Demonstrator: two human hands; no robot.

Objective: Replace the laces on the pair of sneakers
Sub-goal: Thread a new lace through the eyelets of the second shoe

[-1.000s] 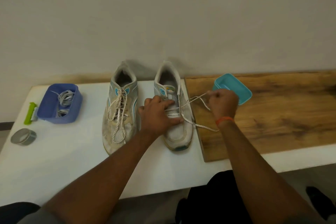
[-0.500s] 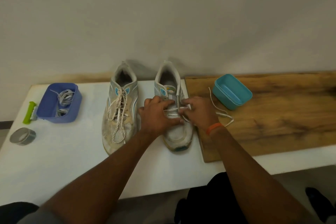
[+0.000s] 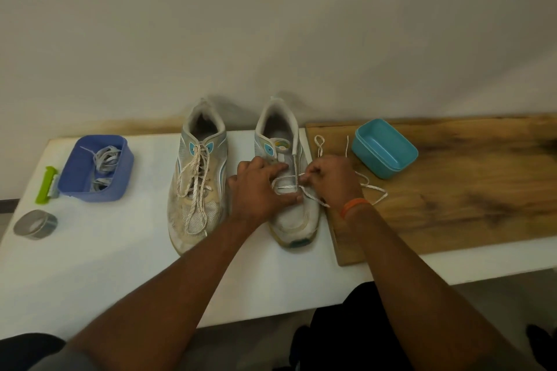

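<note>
Right sneaker (image 3: 294,214): mid-counter, heel toward the far edge, toe toward the near edge, touching the board's left edge. Its lace (image 3: 372,187) is out of the upper eyelets; a few rows remain across the lower ones, and the freed length trails rightward over the board.

Left hand (image 3: 256,190): rests on the right sneaker's forefoot, fingers spread and fairly straight, thumb pressed on the toe side, steadying the shoe. No closed grip.

Right hand (image 3: 331,179): at the sneaker's right edge, fingers curled; the grip pinches the lace beside the eyelets.

Left sneaker (image 3: 197,184): just beside its pair, toward the counter's left, with its speckled lace (image 3: 196,187) threaded through and the ends lying loose over the toe. Untouched.

Blue tub (image 3: 95,169): near the counter's far-left corner, holding loose grey-white laces (image 3: 104,159), likely the replacements.

Teal tub (image 3: 384,147): on the board (image 3: 467,184), toward the far edge, nothing visible inside.

Green tool (image 3: 45,185) and tape roll (image 3: 35,224): along the left edge.

Progress, as judged: early. One lace partly removed; the second removal and both re-lacings remain.
</note>
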